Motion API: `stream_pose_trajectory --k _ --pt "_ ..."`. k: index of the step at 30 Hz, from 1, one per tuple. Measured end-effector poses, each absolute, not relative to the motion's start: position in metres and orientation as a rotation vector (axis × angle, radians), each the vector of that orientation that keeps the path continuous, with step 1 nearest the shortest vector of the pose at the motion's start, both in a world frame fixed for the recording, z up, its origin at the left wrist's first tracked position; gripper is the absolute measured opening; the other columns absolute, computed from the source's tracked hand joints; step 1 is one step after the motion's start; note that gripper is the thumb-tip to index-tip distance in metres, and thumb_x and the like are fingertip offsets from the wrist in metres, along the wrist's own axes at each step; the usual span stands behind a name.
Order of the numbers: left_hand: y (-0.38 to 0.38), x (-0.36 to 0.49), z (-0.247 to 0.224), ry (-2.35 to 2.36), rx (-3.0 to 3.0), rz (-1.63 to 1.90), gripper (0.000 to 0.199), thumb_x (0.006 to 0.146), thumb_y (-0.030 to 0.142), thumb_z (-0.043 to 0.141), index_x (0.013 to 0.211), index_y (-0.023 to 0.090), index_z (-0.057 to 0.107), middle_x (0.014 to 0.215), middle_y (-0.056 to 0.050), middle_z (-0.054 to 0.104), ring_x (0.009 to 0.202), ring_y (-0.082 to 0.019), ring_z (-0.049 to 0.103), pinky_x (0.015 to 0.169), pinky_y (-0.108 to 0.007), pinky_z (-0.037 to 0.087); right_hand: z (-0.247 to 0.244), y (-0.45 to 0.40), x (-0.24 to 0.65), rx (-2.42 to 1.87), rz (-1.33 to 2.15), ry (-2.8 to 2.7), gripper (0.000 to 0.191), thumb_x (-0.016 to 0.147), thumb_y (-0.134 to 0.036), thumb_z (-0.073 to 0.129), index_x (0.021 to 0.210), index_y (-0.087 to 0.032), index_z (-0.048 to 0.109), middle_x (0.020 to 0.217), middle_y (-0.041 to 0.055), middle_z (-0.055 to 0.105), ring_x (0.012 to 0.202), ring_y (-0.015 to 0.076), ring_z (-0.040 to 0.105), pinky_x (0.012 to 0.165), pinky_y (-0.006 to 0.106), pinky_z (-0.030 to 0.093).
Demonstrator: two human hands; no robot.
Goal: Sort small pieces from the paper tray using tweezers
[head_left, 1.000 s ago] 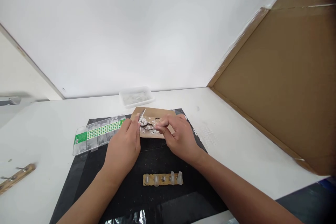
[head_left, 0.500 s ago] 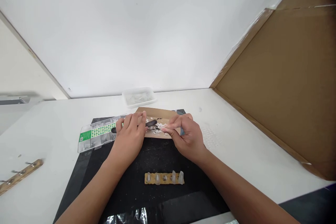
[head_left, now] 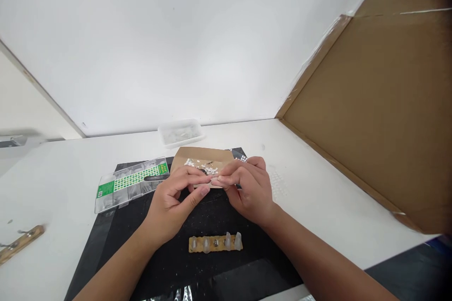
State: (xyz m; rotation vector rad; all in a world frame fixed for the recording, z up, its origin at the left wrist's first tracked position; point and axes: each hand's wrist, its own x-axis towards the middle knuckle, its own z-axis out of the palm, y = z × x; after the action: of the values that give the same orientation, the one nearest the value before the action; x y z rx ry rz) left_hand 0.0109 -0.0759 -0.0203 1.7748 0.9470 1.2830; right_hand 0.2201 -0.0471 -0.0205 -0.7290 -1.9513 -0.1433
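My left hand (head_left: pixel 173 200) has its fingers stretched out and its thumb held apart. Its fingertips meet those of my right hand (head_left: pixel 249 188), which is closed in a pinch on a tiny pale piece too small to make out. Just behind both hands lies an open brown cardboard tray (head_left: pixel 201 153) with white flakes (head_left: pixel 211 170) scattered in it. A black slim tool (head_left: pixel 155 178) rests on the clear compartment case (head_left: pixel 131 187) with a green label, left of my left hand. Nearer me, a yellowish strip (head_left: pixel 221 243) bears several translucent nail tips (head_left: pixel 238 241).
A black mat (head_left: pixel 180 270) covers the middle of the white table. A translucent tub (head_left: pixel 181 134) stands against the back wall. Small white squares (head_left: pixel 278 182) lie to the right. At left is a wooden strip with metal pegs (head_left: pixel 21 242); a cardboard panel (head_left: pixel 367 117) rises on the right.
My left hand has let go of the black tool, which now lies on the case. Its fingers have straightened and moved over to my right fingertips. The view has shifted slightly.
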Motion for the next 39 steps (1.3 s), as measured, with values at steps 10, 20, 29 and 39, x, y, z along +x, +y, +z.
stream_pose_trajectory --k 10,20,29,39 --pt "-0.073 0.006 -0.026 0.836 1.736 1.315 0.010 0.091 0.019 0.076 0.094 0.026 0.082 0.090 -0.003 0.070 0.085 -0.014 0.066 0.076 -0.027 0.053 -0.007 -0.057 0.221 -0.587 -0.322 -2.023 0.019 0.094 -0.014 0.071 0.083 -0.022 0.058 0.080 -0.0065 0.077 0.062 0.0075 0.065 0.071 0.033 0.032" --pt "-0.075 0.009 -0.018 0.767 1.567 1.197 0.012 0.095 0.021 0.071 0.099 0.025 0.082 0.093 -0.003 0.072 0.086 -0.012 0.068 0.075 -0.022 0.057 -0.007 -0.057 0.223 -0.478 -0.246 -2.118 0.024 0.096 -0.022 0.073 0.078 -0.021 0.057 0.079 -0.0085 0.075 0.065 0.0056 0.063 0.069 0.031 0.032" --pt "-0.078 0.011 -0.022 0.744 1.481 1.124 0.011 0.093 0.022 0.074 0.100 0.024 0.082 0.094 -0.004 0.073 0.068 -0.007 0.061 0.057 -0.017 0.050 -0.013 -0.057 0.222 -0.527 -0.155 -2.069 0.026 0.090 -0.026 0.080 0.079 -0.022 0.057 0.073 -0.0089 0.071 0.060 0.0072 0.061 0.071 0.032 0.033" --pt "-0.077 0.011 -0.023 0.828 1.442 1.143 0.007 0.088 0.028 0.080 0.090 0.022 0.081 0.089 -0.004 0.077 0.074 -0.011 0.069 0.058 -0.018 0.054 -0.015 -0.056 0.217 -0.672 0.075 -1.980 0.030 0.090 -0.046 0.079 0.099 -0.022 0.064 0.072 -0.0052 0.070 0.068 0.0120 0.068 0.078 0.032 0.038"
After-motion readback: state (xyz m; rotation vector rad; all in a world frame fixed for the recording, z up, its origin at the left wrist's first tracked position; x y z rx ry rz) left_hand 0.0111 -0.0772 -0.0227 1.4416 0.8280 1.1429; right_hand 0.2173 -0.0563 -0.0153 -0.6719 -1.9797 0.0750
